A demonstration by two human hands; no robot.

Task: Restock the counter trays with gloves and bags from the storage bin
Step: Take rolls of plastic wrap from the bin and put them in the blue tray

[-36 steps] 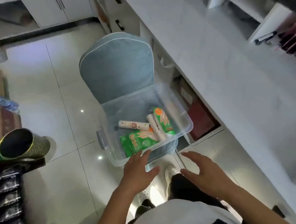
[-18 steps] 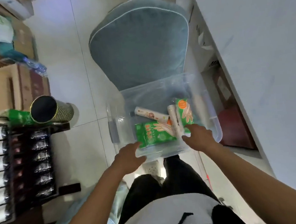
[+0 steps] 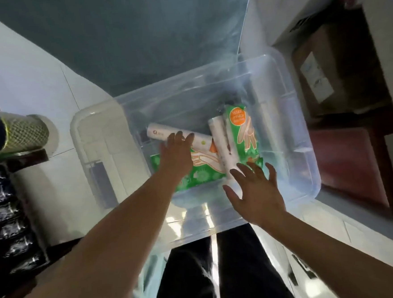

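1. Both hands have been moved from the bin's rim into the clear storage bin [image 3: 288, 109].
2. Left hand [image 3: 176, 155], fingers extended, is laid on a white bag roll [image 3: 181, 140].
3. Right hand [image 3: 254, 193] is held with fingers spread, empty, near the green glove packs [image 3: 242, 131].

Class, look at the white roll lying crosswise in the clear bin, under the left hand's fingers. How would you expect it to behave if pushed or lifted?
The white roll is a cylinder lying on its side, so a push would probably send it rolling across the storage bin. It rests partly on a green glove packet, so it may slide off. It looks slim, likely light enough for the left hand alone.
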